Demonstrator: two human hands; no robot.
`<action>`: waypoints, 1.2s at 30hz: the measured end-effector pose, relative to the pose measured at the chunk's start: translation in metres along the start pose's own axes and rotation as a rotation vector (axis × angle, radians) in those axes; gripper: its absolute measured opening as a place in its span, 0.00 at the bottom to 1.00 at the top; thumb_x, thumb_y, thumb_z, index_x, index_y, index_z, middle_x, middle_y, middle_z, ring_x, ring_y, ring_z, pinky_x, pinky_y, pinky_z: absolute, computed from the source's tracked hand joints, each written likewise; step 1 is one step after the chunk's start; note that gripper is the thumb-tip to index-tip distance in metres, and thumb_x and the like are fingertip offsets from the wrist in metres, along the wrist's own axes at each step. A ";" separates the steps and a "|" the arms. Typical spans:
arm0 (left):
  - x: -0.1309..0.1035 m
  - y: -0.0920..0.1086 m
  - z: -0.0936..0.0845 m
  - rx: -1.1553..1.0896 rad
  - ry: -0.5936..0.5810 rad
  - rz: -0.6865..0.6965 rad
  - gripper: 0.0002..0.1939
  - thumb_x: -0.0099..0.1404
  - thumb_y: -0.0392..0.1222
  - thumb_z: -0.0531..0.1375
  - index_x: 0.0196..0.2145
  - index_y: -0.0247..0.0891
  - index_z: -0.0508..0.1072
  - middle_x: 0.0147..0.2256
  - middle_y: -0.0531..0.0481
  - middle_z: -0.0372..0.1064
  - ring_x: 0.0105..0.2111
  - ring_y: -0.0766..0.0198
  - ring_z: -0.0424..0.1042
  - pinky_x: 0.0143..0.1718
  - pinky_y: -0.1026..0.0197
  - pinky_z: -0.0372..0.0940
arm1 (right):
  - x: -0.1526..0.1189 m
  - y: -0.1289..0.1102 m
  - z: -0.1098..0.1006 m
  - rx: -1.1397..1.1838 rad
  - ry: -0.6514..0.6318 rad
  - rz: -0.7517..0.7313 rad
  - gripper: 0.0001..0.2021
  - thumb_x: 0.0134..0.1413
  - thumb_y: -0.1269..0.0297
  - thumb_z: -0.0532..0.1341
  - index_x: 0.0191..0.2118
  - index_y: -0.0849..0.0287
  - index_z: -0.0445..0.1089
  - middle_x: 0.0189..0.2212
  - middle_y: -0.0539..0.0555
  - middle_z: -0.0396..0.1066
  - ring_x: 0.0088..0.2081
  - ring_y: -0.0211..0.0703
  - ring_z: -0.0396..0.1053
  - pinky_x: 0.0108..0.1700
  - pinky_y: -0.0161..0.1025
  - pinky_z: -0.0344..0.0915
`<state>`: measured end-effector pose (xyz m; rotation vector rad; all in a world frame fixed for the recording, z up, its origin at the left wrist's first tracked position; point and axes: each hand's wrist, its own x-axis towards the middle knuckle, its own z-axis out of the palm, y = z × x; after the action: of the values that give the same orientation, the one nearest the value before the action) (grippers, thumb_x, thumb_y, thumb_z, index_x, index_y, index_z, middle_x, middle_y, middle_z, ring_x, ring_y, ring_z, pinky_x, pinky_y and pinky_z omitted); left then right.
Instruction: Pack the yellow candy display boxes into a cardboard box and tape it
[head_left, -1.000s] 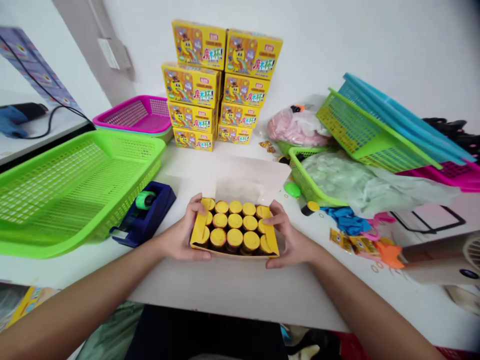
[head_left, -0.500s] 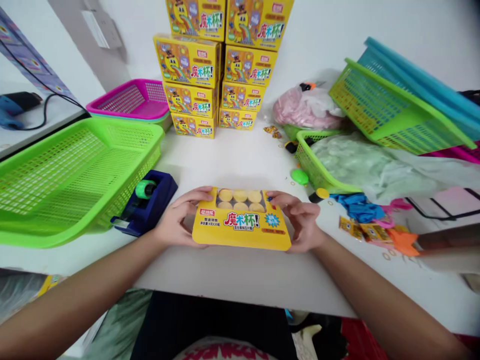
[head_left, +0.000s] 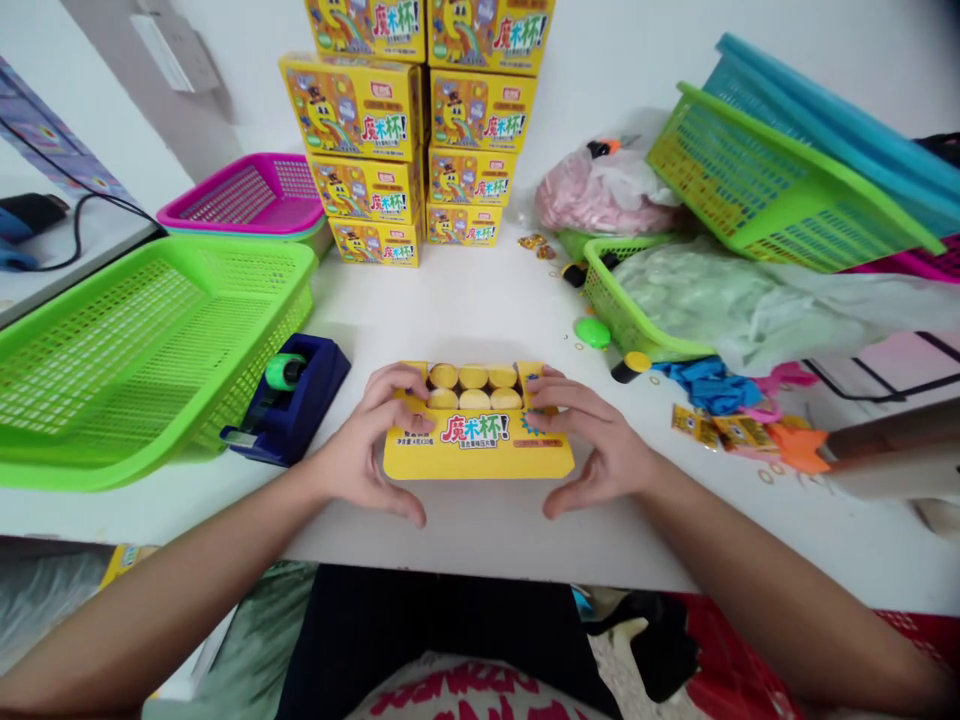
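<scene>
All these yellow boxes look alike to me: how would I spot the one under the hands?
On the white table, find the tall stack of boxes. In front, under the fingers of the left hand and right hand, is the box. Only there do round yellow lids show.

Left fingers (head_left: 406, 382), right fingers (head_left: 568, 398) atop yellow box (head_left: 478, 445) (round caps (head_left: 473, 377) showing).

I take this for a packing workshop: identical yellow boxes (head_left: 360, 110) stacked on the desk (head_left: 457, 310) beyond the fingers (head_left: 396, 382), tape dispenser (head_left: 309, 410) to their left, plastic baskets (head_left: 750, 195) rightward.
</scene>
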<state>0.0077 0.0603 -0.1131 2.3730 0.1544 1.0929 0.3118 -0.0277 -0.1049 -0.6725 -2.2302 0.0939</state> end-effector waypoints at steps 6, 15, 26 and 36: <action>0.007 0.004 0.007 0.082 0.074 0.015 0.25 0.49 0.50 0.72 0.40 0.44 0.65 0.45 0.46 0.63 0.53 0.49 0.62 0.54 0.38 0.61 | 0.004 -0.012 0.002 -0.039 0.074 0.018 0.30 0.46 0.60 0.72 0.55 0.59 0.66 0.46 0.59 0.69 0.52 0.51 0.69 0.62 0.55 0.63; 0.008 0.006 0.008 0.161 0.121 0.001 0.17 0.53 0.42 0.71 0.33 0.42 0.67 0.37 0.50 0.69 0.49 0.53 0.68 0.51 0.42 0.66 | 0.002 -0.009 0.001 -0.014 0.130 0.012 0.30 0.50 0.70 0.70 0.60 0.52 0.67 0.40 0.54 0.74 0.50 0.46 0.72 0.62 0.54 0.65; 0.015 0.015 0.009 0.065 0.157 -0.086 0.14 0.56 0.40 0.70 0.34 0.40 0.68 0.40 0.49 0.67 0.50 0.54 0.68 0.50 0.44 0.70 | 0.003 -0.013 -0.005 0.113 0.142 0.150 0.27 0.54 0.71 0.67 0.59 0.46 0.68 0.38 0.53 0.73 0.48 0.45 0.72 0.63 0.53 0.64; 0.016 0.020 0.010 0.026 0.178 -0.112 0.15 0.55 0.40 0.70 0.35 0.40 0.67 0.41 0.49 0.66 0.49 0.56 0.69 0.49 0.45 0.70 | 0.003 -0.013 -0.003 0.153 0.164 0.181 0.26 0.53 0.70 0.68 0.57 0.44 0.70 0.39 0.52 0.73 0.48 0.44 0.71 0.63 0.53 0.64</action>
<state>0.0241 0.0440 -0.0977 2.2576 0.3617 1.2532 0.3068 -0.0380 -0.0973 -0.7680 -1.9795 0.2871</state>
